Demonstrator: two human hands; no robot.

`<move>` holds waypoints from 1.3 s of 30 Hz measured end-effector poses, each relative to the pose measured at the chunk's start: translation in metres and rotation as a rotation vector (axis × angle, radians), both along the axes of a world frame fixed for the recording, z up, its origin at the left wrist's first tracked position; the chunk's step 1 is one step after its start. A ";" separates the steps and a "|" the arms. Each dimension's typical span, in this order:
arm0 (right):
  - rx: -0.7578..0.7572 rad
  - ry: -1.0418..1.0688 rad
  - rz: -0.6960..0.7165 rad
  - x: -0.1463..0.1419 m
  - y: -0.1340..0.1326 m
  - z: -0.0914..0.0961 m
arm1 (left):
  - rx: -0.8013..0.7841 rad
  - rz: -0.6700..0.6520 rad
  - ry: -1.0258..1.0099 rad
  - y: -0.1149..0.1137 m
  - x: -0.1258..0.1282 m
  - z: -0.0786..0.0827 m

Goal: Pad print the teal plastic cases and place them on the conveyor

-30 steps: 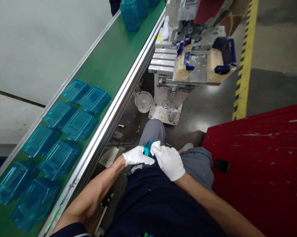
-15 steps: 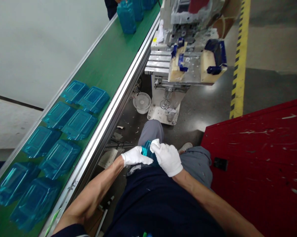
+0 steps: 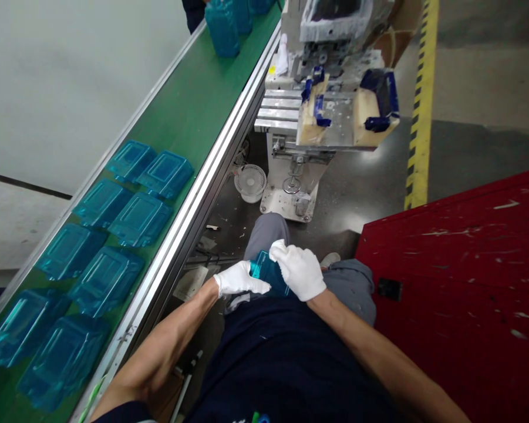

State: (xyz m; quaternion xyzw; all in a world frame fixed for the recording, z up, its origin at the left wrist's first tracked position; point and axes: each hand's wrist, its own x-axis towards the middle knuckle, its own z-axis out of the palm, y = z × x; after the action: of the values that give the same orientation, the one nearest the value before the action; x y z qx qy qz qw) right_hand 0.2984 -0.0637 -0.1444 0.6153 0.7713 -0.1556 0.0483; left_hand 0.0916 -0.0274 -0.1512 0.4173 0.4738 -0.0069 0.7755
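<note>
Left arm [image 3: 171, 338]: bare at the forearm, elbow bent, slanting inward from the lower left to the middle of the body. Left wrist [image 3: 214, 289]: close to straight. Left hand [image 3: 241, 278]: white-gloved, thumb spread from the fingers in a gripping pose, thumb on the side nearer the torso, fingertips hidden.
Right arm [image 3: 374, 346]: bare at the forearm, slanting inward from the lower right. Right wrist [image 3: 319, 296]: level with the left, near enough. Right hand [image 3: 300, 271]: white-gloved, back uppermost, fingers curled and bunched, pointing forward and left.
Pair: low before the waist, side by side, just apart
</note>
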 end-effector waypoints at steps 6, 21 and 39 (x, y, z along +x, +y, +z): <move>-0.011 0.089 -0.022 0.024 0.007 -0.004 | -0.025 -0.012 -0.013 0.003 0.000 0.003; -0.081 0.052 0.213 0.017 0.011 0.006 | -0.056 -0.005 -0.034 0.003 -0.002 -0.007; -0.041 0.120 0.242 0.023 0.014 -0.001 | -0.062 -0.027 -0.009 0.006 0.002 -0.005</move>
State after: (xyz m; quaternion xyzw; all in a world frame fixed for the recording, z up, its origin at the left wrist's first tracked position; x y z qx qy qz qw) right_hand 0.3215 -0.0497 -0.1458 0.5060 0.8382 -0.2009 0.0329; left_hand 0.0938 -0.0211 -0.1561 0.3994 0.4642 -0.0300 0.7900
